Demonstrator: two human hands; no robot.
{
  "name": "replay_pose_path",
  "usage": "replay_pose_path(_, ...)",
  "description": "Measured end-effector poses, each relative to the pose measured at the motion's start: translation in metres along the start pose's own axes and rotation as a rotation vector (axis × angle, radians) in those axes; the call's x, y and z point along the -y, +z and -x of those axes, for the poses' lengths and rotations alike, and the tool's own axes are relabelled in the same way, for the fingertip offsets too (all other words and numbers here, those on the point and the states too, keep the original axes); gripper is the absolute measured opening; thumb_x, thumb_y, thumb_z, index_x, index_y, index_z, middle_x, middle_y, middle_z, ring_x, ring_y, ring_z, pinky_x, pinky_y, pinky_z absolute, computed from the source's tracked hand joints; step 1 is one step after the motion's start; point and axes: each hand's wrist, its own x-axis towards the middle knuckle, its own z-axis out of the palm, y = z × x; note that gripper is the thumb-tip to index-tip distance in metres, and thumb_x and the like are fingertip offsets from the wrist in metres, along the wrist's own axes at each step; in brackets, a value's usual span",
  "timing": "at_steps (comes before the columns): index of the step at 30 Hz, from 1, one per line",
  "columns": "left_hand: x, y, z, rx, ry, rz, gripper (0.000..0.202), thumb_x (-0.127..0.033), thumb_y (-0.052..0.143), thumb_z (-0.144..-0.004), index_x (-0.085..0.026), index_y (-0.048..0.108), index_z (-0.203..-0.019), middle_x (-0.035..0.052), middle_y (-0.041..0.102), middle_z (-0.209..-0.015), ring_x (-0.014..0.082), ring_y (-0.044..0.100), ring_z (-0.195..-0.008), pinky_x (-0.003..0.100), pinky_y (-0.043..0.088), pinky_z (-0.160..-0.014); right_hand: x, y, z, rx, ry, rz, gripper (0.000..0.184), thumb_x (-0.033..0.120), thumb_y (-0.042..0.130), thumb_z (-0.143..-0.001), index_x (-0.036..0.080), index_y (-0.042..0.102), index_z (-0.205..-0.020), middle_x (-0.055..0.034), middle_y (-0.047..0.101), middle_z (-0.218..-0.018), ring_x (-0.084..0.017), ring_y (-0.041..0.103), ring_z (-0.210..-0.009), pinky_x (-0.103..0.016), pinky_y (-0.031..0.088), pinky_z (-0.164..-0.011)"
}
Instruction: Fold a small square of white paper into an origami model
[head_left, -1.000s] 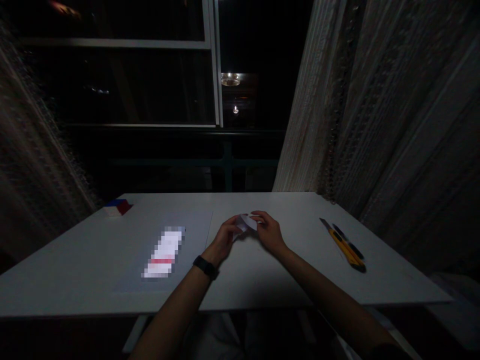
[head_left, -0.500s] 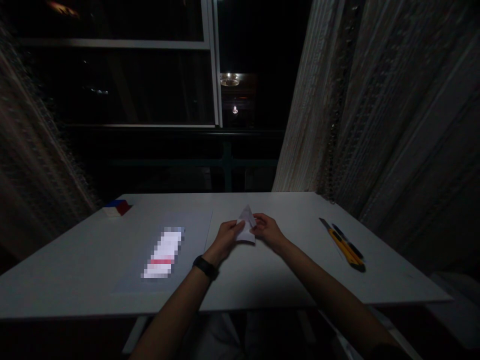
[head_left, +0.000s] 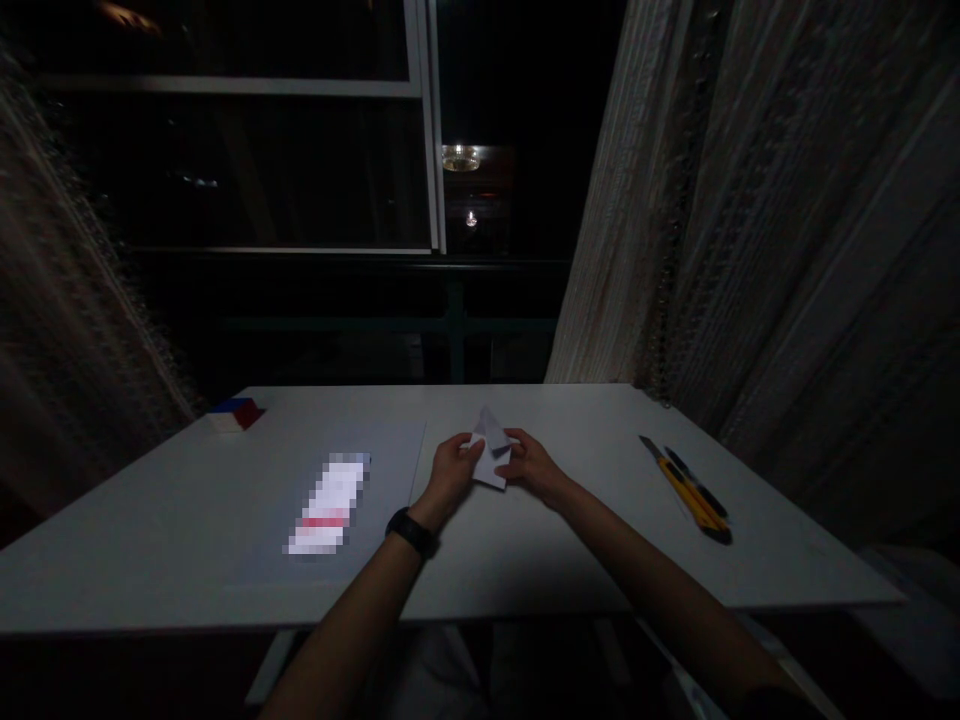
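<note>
A small folded piece of white paper [head_left: 491, 466] is held between my two hands above the middle of the table. My left hand [head_left: 452, 468] grips its left side, thumb on top. On the right edge, my right hand [head_left: 534, 468] pinches the paper between thumb and fingers. The upper part of the paper forms a pointed flap that stands partly raised, with a squarer part below it. A dark watch [head_left: 411, 532] is on my left wrist. The fingers under the paper are hidden.
On the white table [head_left: 570, 560], a lit phone [head_left: 328, 505], its screen pixelated, lies on a paper sheet [head_left: 397, 455] at left. Further left sits a coloured cube [head_left: 233, 415]. A yellow box cutter [head_left: 694, 497] and a dark pen [head_left: 697, 482] lie at right. Curtains [head_left: 622, 200] hang beyond.
The paper has altered in my hands: its flat triangular top now shows as a raised flap, with the squarer part exposed below. Both hands stay in nearly the same place.
</note>
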Motion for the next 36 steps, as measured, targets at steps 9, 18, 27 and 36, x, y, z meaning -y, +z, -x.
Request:
replay_pose_path(9, -0.004, 0.0, 0.003, -0.042, -0.016, 0.011, 0.04, -0.037, 0.065, -0.064, -0.009, 0.061, -0.092, 0.0061, 0.065, -0.063, 0.013, 0.056, -0.05, 0.021, 0.041, -0.047, 0.003, -0.004, 0.0, 0.015, -0.157, 0.055, 0.059, 0.01, 0.072, -0.045, 0.021, 0.051, -0.098, 0.0016, 0.061, -0.078, -0.014, 0.061, -0.066, -0.027, 0.048, -0.061)
replay_pose_path(18, 0.005, -0.004, -0.005, -0.066, 0.08, -0.202, 0.028, -0.036, 0.066, -0.061, -0.01, 0.067, -0.069, 0.0061, 0.065, -0.062, 0.0148, 0.057, -0.056, 0.022, 0.04, -0.049, 0.0, 0.0, -0.005, -0.113, -0.213, 0.084, 0.042, 0.016, 0.067, -0.051, 0.019, 0.059, -0.092, -0.001, 0.065, -0.076, -0.017, 0.061, -0.071, -0.03, 0.046, -0.067)
replay_pose_path(27, -0.003, 0.001, 0.001, -0.096, 0.088, 0.012, 0.043, -0.027, 0.074, -0.055, -0.009, 0.065, -0.093, 0.0073, 0.068, -0.071, 0.0144, 0.061, -0.061, 0.024, 0.047, -0.058, -0.001, 0.001, -0.003, -0.094, -0.079, 0.141, 0.036, 0.049, 0.063, -0.061, 0.013, 0.059, -0.057, -0.0008, 0.056, -0.049, -0.012, 0.048, -0.046, -0.025, 0.037, -0.047)
replay_pose_path(36, -0.01, 0.001, 0.004, -0.034, 0.053, 0.094, 0.039, -0.023, 0.077, -0.051, -0.009, 0.069, -0.086, 0.0126, 0.069, -0.088, 0.02, 0.064, -0.075, 0.032, 0.048, -0.075, 0.001, 0.003, 0.0, -0.137, -0.084, 0.13, 0.054, 0.068, 0.054, -0.061, 0.014, 0.054, -0.059, -0.0005, 0.053, -0.05, -0.011, 0.043, -0.047, -0.024, 0.031, -0.047)
